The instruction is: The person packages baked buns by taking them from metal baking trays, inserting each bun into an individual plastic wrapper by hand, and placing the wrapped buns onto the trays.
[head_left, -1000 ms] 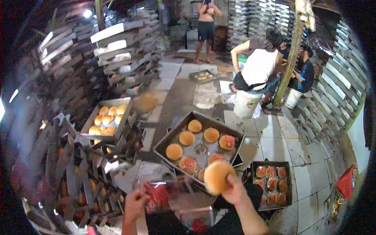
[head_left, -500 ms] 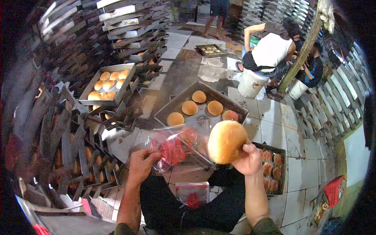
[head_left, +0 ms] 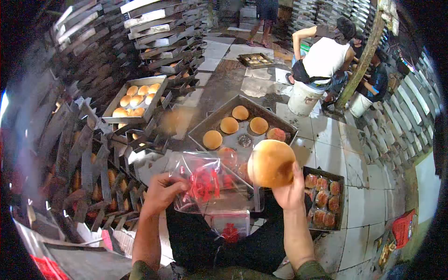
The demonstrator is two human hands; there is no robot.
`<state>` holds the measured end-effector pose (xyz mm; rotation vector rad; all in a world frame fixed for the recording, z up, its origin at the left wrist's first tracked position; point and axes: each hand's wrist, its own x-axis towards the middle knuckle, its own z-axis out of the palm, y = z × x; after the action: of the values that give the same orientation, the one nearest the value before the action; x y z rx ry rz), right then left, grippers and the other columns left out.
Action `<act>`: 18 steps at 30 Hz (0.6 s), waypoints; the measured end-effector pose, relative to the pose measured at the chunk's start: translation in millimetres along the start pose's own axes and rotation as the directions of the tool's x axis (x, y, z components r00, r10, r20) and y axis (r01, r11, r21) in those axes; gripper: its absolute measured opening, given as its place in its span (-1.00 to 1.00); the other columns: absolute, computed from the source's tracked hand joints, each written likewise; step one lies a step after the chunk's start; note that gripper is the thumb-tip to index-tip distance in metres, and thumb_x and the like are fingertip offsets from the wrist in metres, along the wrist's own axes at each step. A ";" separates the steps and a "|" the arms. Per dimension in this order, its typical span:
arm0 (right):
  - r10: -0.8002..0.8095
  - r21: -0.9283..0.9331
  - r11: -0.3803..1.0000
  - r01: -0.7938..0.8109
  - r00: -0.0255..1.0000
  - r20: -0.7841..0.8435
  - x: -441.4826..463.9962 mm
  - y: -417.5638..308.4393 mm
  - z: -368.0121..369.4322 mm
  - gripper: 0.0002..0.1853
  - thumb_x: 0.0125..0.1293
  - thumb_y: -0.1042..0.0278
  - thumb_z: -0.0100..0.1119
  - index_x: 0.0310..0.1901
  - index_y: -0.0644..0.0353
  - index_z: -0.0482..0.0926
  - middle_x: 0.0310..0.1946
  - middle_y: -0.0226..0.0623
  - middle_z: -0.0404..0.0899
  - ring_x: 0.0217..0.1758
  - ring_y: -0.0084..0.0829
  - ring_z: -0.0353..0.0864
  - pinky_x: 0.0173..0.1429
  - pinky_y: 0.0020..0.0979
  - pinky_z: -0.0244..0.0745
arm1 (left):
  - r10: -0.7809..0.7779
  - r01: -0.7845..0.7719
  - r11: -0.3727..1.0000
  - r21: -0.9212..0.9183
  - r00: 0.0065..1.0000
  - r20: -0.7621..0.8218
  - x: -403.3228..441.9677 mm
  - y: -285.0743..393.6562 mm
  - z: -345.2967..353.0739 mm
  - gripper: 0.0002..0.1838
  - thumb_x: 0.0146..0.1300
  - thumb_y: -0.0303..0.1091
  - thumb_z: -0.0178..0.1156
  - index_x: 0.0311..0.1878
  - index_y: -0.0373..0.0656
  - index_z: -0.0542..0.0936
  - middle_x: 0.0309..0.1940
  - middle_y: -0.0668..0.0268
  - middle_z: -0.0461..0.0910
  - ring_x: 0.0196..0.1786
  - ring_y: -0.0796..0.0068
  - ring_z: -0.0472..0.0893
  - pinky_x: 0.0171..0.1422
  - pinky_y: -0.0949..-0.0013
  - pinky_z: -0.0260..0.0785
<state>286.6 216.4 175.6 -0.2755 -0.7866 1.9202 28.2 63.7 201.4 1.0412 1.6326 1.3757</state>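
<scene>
My left hand (head_left: 163, 192) pinches the edge of a clear plastic bag (head_left: 205, 184) with red print; the bag spreads out above a tray. In my right hand (head_left: 291, 190) is a round golden bun (head_left: 271, 163), raised beside the bag, apart from its mouth as far as I can see. Below and beyond them, a large metal tray (head_left: 214, 115) carries several loose buns (head_left: 229, 125); some are seen through the bag. A pack of similar red-printed clear bags (head_left: 230, 228) sits between my legs.
To my right, a dark tray (head_left: 343, 196) holds several bagged buns. Another tray of buns (head_left: 135, 100) rests on stacked trays at left. Farther off, a person in a white top (head_left: 324, 58) sits on a white bucket (head_left: 302, 100) near a wooden post (head_left: 359, 74). A red basket (head_left: 402, 228) stands at right.
My right hand has turned the bun so its broad round face shows more. The bag hangs more spread out from my left hand. The whole view has shifted slightly.
</scene>
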 end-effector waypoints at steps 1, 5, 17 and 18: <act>0.001 0.011 1.000 -0.002 0.999 0.033 -6.5 -2.8 5.9 -0.47 0.26 0.03 -0.09 0.15 0.22 0.24 0.10 -0.27 0.34 0.18 -0.34 0.31 0.26 -0.22 0.17 | -0.001 0.002 0.999 0.040 1.000 -0.015 0.6 1.7 2.6 -0.87 0.01 -0.44 0.23 -0.41 -0.32 0.60 -0.53 0.31 0.58 -0.46 0.65 0.50 -0.35 0.57 0.35; -0.040 0.028 0.999 0.036 0.985 0.168 -22.0 -16.7 14.4 -0.43 0.20 0.06 0.04 0.15 0.24 0.23 0.11 -0.24 0.33 0.19 -0.31 0.30 0.25 -0.23 0.19 | 0.041 -0.033 0.989 0.146 0.998 -0.053 1.4 15.3 16.2 -0.86 0.04 -0.43 0.22 -0.38 -0.33 0.60 -0.50 0.32 0.59 -0.44 0.66 0.50 -0.31 0.57 0.36; 0.040 -0.470 0.882 -0.041 0.999 -0.012 -23.2 4.6 19.2 -0.41 -0.07 0.36 0.35 0.02 0.28 0.32 -0.12 -0.33 0.43 -0.04 -0.51 0.42 0.08 -0.44 0.32 | 0.439 -0.337 0.838 0.430 0.884 -0.164 27.3 19.1 36.4 -0.58 0.06 -0.49 0.22 0.02 -0.25 0.39 -0.18 0.31 0.49 -0.20 0.56 0.46 -0.15 0.46 0.32; -0.041 -0.447 0.894 0.034 0.999 -0.007 -21.2 3.3 21.0 -0.44 -0.03 0.35 0.31 0.02 0.28 0.32 -0.13 -0.32 0.43 -0.06 -0.51 0.43 0.07 -0.45 0.33 | 0.474 -0.363 0.871 0.331 0.797 -0.373 24.8 14.9 38.8 -0.57 0.12 -0.46 0.16 0.08 -0.23 0.32 -0.09 0.27 0.42 -0.16 0.54 0.44 -0.12 0.45 0.31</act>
<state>283.6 188.5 186.5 -0.5516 -1.2122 1.6783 55.7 102.7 209.6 1.3734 2.0241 1.8502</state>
